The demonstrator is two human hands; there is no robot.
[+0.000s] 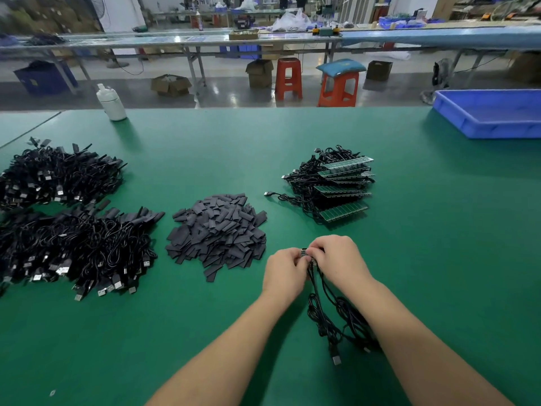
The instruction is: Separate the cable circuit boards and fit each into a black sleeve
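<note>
Circuit board (pixel 304 253) (no legible writing)

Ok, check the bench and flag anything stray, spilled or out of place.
Little stands out. One USB lead trails loose from the stack of board panels onto the mat, and a small pale scrap lies alone near the front left edge. Nothing looks spilled or damaged.

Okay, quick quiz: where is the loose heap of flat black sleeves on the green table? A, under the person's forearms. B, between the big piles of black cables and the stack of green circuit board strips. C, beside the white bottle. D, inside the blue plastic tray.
B: the loose heap of flat black sleeves lies on the green table, with black cable piles on one side and stacked green circuit board strips on the other.
</note>
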